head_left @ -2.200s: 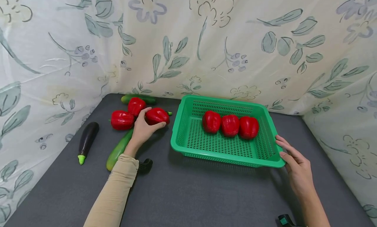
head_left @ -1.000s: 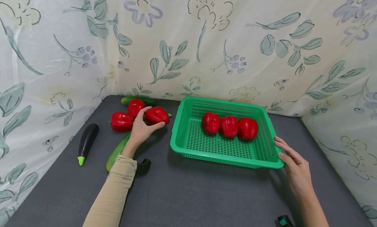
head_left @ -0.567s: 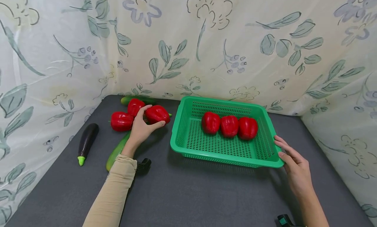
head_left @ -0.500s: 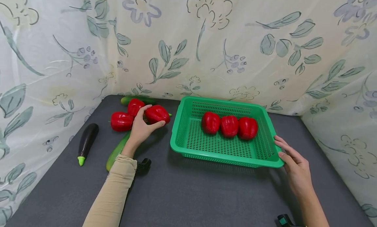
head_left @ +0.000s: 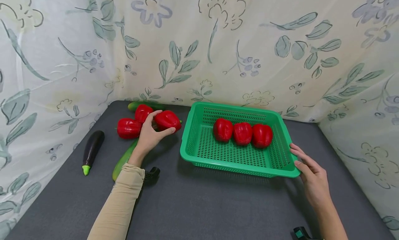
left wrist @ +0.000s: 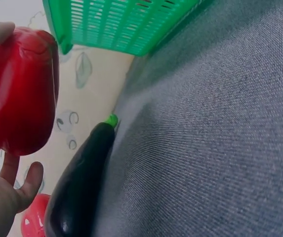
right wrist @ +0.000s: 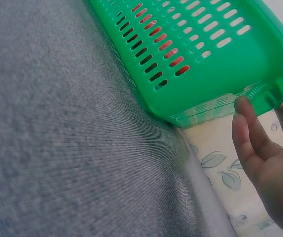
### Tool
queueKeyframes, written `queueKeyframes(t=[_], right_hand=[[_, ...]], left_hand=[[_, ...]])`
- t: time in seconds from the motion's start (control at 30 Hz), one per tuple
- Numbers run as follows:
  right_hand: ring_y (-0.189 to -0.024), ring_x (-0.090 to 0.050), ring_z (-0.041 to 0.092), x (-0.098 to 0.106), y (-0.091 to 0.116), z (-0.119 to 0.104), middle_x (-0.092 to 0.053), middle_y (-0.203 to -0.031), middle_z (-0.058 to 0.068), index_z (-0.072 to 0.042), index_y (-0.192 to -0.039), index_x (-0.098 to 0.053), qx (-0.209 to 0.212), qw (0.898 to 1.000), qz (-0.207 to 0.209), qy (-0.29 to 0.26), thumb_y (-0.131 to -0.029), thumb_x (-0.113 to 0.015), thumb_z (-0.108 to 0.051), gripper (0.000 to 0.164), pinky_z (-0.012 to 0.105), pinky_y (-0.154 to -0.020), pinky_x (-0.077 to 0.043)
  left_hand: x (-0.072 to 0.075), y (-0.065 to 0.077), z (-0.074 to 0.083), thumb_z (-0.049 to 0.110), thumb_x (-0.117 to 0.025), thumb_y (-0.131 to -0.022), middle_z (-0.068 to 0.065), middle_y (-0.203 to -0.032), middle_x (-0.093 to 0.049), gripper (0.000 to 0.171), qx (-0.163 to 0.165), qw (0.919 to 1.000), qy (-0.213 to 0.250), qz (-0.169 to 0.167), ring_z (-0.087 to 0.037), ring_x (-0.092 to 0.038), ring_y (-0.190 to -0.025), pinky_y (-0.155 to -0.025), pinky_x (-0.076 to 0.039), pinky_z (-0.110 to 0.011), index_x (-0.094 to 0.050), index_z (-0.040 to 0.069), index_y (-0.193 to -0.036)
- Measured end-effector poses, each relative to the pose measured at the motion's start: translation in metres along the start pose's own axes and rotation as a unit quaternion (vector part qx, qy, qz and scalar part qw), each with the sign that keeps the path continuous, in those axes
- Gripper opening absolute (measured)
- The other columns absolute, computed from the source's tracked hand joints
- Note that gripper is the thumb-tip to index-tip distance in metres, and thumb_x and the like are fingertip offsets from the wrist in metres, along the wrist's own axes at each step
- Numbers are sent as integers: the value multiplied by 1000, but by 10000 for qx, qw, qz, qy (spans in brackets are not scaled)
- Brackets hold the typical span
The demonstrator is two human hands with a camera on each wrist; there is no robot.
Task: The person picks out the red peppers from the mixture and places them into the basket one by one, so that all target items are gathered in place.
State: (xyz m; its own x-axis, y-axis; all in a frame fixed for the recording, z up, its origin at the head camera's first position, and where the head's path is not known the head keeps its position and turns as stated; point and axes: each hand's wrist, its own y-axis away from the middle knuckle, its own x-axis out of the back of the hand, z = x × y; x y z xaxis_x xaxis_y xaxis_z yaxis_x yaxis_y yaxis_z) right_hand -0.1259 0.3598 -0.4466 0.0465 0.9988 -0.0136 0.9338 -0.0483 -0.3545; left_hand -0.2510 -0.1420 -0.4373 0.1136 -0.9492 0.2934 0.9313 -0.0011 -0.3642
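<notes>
The left hand [head_left: 149,136] is pinching a red pepper [head_left: 169,120], now edging slightly nearer the green basket [head_left: 237,166] from nine o'clock, some fingers hidden, while the right hand [head_left: 315,179] is holding the basket at four.

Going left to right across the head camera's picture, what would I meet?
Long dark purple eggplant, glossy red bell pepper, second red bell pepper, third red bell pepper in the left hand, green perforated plastic basket with three red peppers, right hand.
</notes>
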Motion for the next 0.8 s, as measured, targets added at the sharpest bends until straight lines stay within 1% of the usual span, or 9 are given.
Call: queueKeyframes(t=[0.17, 0.27, 0.3, 0.4, 0.53, 0.67, 0.8], right_hand=[[-141, -29, 19, -1, 1, -1, -41, -151, 10, 12, -138, -47, -34, 10000, 24, -10, -101, -51, -1, 39, 18, -93, -45], [-141, -30, 19, -1, 1, -2, -41, -151, 9, 12, -138, -47, -66, 10000, 55, -37, -101, -51, -1, 39, 18, -92, -46], [-141, -30, 19, -1, 1, -2, -42, -151, 9, 12, -138, -47, -81, 9999, 68, -40, -101, -51, -1, 39, 18, -92, -46], [-141, -30, 19, -1, 1, -1, -42, -151, 8, 11, -138, -47, -100, 9999, 88, -21, -101, -52, -2, 39, 18, -92, -46], [-141, -30, 19, -1, 1, -1, -41, -151, 9, 11, -138, -47, -92, 9999, 73, -31, -101, -52, -2, 39, 18, -92, -45], [-141, -30, 19, -1, 1, -1, -41, -151, 9, 12, -138, -47, -63, 10000, 42, -35, -101, -52, -1, 39, 18, -92, -45], [-141, -30, 19, -1, 1, -1, -41, -151, 9, 12, -138, -47, -51, 10000, 48, -34, -101, -52, -2, 39, 18, -93, -45]], left_hand=[[2, -1, 3, 23, -85, -76, -7, -138, -47, 83, -8, 10000, 37, -33, -30, -47, -117, -90, -48, -49, -39, 15, -145], [4, -1, 8, 19, -84, -77, -10, -139, -46, 83, -16, 9999, 125, -57, -32, -45, -119, -93, -47, -52, -38, 13, -146], [4, -1, 11, 17, -84, -77, -12, -139, -46, 83, -24, 9998, 176, -63, -34, -46, -119, -93, -46, -54, -38, 12, -146], [4, 4, 29, 12, -81, -78, -16, -138, -46, 80, -126, 9996, 257, -74, -36, -46, -118, -93, -46, -55, -38, 6, -145], [5, 11, 53, 9, -79, -79, -18, -136, -47, 77, -317, 9990, 318, -59, -35, -48, -116, -93, -46, -55, -39, 1, -144], [6, 13, 64, 8, -78, -79, -18, -135, -48, 75, -504, 9978, 424, 0, -34, -49, -115, -93, -46, -56, -39, 0, -143], [5, 14, 72, 6, -78, -78, -17, -134, -49, 75, -643, 9959, 631, -28, -31, -51, -114, -92, -48, -51, -39, -2, -143]])
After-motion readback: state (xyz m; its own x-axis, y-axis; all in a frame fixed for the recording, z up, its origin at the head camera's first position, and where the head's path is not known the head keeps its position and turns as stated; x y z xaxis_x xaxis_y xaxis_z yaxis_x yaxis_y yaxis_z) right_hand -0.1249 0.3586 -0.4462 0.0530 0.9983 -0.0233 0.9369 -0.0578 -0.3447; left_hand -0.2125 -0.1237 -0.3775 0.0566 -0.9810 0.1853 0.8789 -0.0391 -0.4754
